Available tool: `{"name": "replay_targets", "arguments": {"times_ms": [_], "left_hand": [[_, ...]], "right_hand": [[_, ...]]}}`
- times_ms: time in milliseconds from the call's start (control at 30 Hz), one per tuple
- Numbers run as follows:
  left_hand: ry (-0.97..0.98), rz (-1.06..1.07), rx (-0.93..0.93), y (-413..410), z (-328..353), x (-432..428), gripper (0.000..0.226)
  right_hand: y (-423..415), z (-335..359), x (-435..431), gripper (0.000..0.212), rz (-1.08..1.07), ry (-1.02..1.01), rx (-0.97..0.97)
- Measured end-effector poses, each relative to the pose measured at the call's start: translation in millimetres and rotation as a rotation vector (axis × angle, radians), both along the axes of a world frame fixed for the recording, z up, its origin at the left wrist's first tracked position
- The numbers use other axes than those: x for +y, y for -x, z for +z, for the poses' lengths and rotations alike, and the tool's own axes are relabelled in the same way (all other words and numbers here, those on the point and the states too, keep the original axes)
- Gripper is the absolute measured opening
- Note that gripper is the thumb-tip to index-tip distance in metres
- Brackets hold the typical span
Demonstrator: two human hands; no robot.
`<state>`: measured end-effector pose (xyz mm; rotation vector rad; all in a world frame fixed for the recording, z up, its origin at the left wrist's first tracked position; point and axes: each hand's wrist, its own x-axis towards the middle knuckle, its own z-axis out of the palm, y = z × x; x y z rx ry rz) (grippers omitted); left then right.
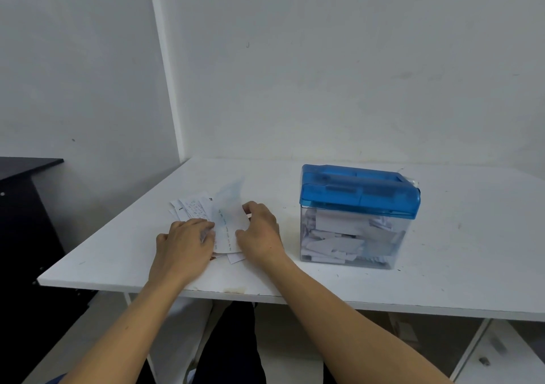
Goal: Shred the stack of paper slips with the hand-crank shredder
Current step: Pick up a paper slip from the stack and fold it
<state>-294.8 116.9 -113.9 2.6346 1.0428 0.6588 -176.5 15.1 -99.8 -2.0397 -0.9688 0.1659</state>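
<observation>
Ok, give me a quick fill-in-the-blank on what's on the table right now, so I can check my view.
1. The shredder has a lid coloured ____.
2. Its clear bin already holds pieces of ____.
3. From the person's side, the shredder stands to the ____ of the slips.
4. The left hand and right hand are both on the slips; neither touches the ____.
Missing words: blue; paper; right; shredder.
</observation>
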Motion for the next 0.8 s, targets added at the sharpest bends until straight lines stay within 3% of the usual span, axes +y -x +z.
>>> {"name": "replay_targets", "arguments": {"times_ms": [233, 433, 633, 800], "left_hand": [[0.092, 0.048, -0.097, -1.3, 0.9, 2.3, 0.041], [0.178, 0.027, -0.201, -0.3, 7.0, 2.5, 0.044], [0.579, -0.053, -0.592, 6.5, 36.7, -10.5, 0.038], [0.716, -0.18, -0.797, 2.6, 86.2, -19.6, 0.022]], "right_hand": [[-4.6, 2.7, -5.8, 0.038, -0.006, -0.272, 0.179], [-3.0, 5.2, -7.0, 0.033, 0.042, -0.35, 0.229], [9.5, 34.8, -5.5, 0.046, 0.154, -0.461, 0.304], [13.5, 90.7, -14.7, 0.05, 0.201, -0.471, 0.343]]}}
